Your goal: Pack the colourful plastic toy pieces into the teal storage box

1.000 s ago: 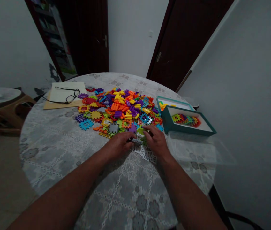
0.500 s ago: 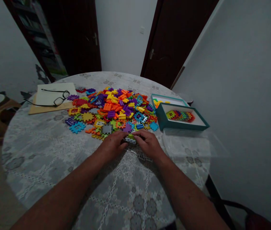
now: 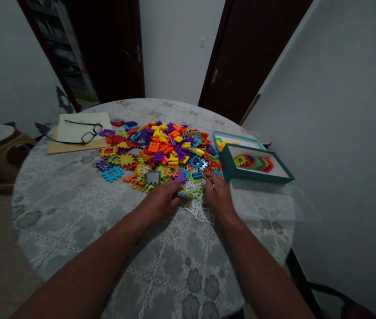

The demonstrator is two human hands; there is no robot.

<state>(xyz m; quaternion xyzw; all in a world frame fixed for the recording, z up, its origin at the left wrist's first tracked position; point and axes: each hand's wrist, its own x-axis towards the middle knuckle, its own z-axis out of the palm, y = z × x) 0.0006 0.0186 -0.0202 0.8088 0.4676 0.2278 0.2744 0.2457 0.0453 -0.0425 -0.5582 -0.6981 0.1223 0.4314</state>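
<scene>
My left hand point(image 3: 165, 197) is closed on a joined pair of toothed plastic building pieces, one grey and one green point(image 3: 196, 193). The joined pieces stick out to the right from between thumb and fingers. My right hand point(image 3: 219, 195) is apart from them, at the near right edge of the pile of colourful building pieces point(image 3: 166, 146). Its fingers are slightly parted, with the tips by a blue tube-shaped piece point(image 3: 197, 176); I see nothing held in them. White lattice window pieces point(image 3: 200, 214) lie on the cloth between the hands.
A teal box point(image 3: 257, 175) with a row of toothed pieces stands at right, its other tray point(image 3: 237, 138) behind it. In front lies a clear plastic cover point(image 3: 267, 199). Eyeglasses point(image 3: 88, 136) rest on paper point(image 3: 71, 128) at the left. A patterned cloth point(image 3: 75, 195) covers the round table.
My right hand has let go of the joined pieces and moved right to the pile's edge. The left hand keeps hold of them, and the white lattice pieces are more exposed.
</scene>
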